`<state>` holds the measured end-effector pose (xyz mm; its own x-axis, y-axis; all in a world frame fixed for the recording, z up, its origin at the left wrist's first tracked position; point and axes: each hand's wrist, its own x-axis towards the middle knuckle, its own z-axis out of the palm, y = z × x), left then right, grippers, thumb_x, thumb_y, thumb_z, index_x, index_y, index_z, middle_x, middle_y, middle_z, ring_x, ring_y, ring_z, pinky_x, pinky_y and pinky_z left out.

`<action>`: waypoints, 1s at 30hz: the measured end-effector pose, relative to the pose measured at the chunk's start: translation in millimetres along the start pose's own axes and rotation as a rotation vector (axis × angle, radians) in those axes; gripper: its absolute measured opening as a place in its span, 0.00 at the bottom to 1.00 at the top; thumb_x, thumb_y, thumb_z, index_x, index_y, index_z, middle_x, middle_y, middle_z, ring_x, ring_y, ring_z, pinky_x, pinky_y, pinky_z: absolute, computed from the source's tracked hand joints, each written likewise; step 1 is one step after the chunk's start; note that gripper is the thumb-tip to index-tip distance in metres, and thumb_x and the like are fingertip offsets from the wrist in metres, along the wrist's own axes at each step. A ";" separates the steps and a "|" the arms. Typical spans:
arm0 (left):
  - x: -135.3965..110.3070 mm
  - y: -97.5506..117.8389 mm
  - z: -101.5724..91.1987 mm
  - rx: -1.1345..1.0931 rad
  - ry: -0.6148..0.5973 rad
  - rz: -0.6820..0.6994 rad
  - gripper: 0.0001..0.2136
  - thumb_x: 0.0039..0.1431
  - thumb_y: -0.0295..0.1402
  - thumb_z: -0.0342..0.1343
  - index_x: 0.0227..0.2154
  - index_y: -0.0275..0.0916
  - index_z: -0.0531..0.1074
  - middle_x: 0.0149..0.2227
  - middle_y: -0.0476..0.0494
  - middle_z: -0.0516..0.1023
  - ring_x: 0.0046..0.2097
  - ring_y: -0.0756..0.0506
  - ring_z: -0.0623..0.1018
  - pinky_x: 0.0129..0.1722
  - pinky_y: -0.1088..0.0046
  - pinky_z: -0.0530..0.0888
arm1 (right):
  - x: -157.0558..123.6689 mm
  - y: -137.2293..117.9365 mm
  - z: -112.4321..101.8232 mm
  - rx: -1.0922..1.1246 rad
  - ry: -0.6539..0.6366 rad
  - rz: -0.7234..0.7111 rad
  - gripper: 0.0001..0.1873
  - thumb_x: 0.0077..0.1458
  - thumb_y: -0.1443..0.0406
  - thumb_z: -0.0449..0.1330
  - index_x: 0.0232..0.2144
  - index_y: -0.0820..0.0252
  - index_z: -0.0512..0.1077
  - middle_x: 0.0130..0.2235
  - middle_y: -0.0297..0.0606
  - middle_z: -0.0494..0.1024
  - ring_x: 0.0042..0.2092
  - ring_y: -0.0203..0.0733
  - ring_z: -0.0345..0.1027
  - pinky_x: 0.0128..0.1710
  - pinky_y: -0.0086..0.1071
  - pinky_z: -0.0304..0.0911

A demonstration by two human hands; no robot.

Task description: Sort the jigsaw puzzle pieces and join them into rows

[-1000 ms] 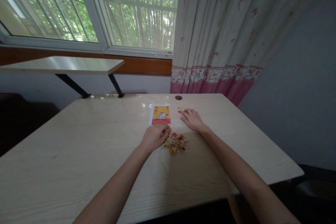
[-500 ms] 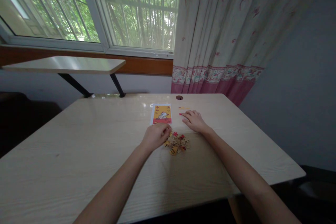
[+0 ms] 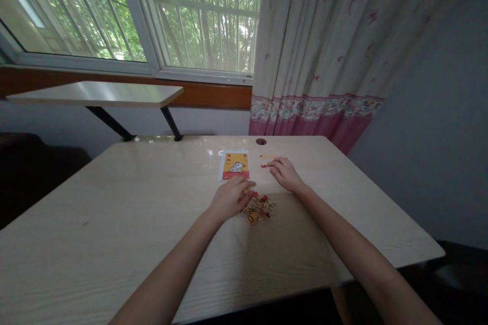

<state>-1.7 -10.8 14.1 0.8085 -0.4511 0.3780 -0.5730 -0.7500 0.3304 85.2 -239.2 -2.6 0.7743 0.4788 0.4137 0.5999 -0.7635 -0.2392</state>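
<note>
A loose heap of jigsaw puzzle pieces (image 3: 260, 209) lies on the table, mostly bare-backed with a few red and yellow faces. My left hand (image 3: 232, 197) is at the heap's upper left edge, its thumb and index finger apart with nothing visible between them. My right hand (image 3: 285, 174) rests farther back on the right, its fingertips closed together at the end of a red puzzle piece (image 3: 263, 166). Just behind that, a short yellow strip of puzzle pieces (image 3: 268, 157) lies flat. A picture card (image 3: 236, 163) with a white animal on yellow and red lies beyond my left hand.
The pale wooden table (image 3: 125, 218) extends widely to the left and right. A raised shelf (image 3: 99, 94) on black legs stands at the back left. Near the back edge is a round cable hole (image 3: 261, 141). A curtain (image 3: 312, 61) hangs beside the window.
My left hand's thumb and index finger have spread apart at the heap. My right hand has drawn slightly right, its index finger more bent, and more of the red piece shows.
</note>
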 end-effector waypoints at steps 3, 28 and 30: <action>0.8 1.3 1.9 0.009 -0.039 0.029 0.14 0.59 0.35 0.48 0.45 0.39 0.70 0.39 0.40 0.71 0.42 0.43 0.71 0.41 0.68 0.68 | -4.1 -0.6 -0.2 0.032 0.026 -0.045 0.16 0.61 0.61 0.45 0.41 0.59 0.70 0.42 0.43 0.70 0.46 0.42 0.60 0.48 0.37 0.54; 1.8 -4.4 9.1 -0.086 -0.034 0.002 0.07 0.55 0.34 0.53 0.32 0.38 0.73 0.34 0.42 0.72 0.40 0.44 0.70 0.40 0.68 0.66 | -34.8 -52.0 -2.9 0.202 -0.032 -0.358 0.11 0.59 0.62 0.49 0.33 0.59 0.70 0.32 0.39 0.72 0.37 0.39 0.62 0.39 0.33 0.58; 2.6 -4.4 9.0 -0.148 -0.006 -0.022 0.05 0.54 0.33 0.54 0.31 0.38 0.72 0.33 0.43 0.73 0.39 0.44 0.70 0.40 0.68 0.66 | -34.6 -52.7 -3.8 0.203 0.001 -0.352 0.10 0.58 0.62 0.50 0.33 0.59 0.70 0.31 0.39 0.73 0.36 0.39 0.63 0.39 0.33 0.58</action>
<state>4.2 -13.1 5.9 0.8218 -0.4384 0.3639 -0.5680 -0.6805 0.4630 26.1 -217.1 -0.9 0.5144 0.6953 0.5020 0.8560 -0.4517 -0.2516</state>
